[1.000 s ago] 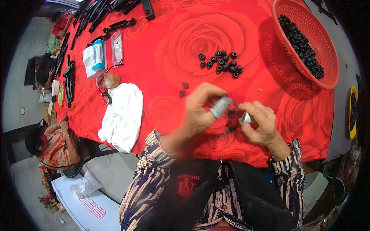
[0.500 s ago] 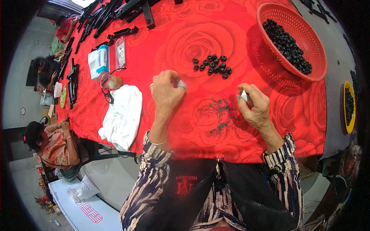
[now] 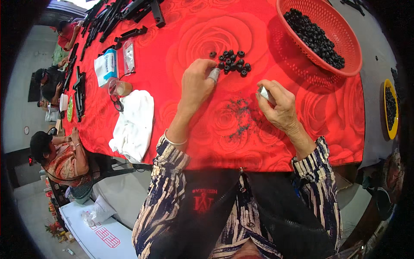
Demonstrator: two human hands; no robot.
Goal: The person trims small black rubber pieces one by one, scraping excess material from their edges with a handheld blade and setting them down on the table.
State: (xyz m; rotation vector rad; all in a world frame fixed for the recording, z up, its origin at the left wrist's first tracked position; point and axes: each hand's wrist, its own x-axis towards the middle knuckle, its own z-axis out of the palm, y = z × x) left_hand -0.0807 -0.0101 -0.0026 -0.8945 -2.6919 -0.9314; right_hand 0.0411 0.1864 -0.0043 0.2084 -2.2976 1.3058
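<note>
My left hand (image 3: 197, 84) reaches to the left edge of a loose group of small black round parts (image 3: 233, 64), with a grey wrap (image 3: 214, 74) on its thumb. Its thumb and index finger look slightly apart, and no part shows between them. My right hand (image 3: 278, 103) is closed on a small silvery-white piece (image 3: 267, 95), pinched between thumb and fingers; its exact kind is unclear. Between the hands, fine black scraps (image 3: 242, 114) lie scattered on the red rose-patterned tablecloth (image 3: 207, 142).
A red plastic basket (image 3: 354, 56) with many black parts stands at the far right. A yellow tray (image 3: 393, 134) sits beyond it. At left lie a white cloth (image 3: 133, 125), a plastic cup (image 3: 123, 88) and a tissue pack (image 3: 105, 67). Black long parts (image 3: 108, 21) fill the far left; people sit along that side.
My left hand has moved forward and right to the group of black parts. The right hand keeps its pinch on the silvery-white piece. The whole view has shifted slightly.
</note>
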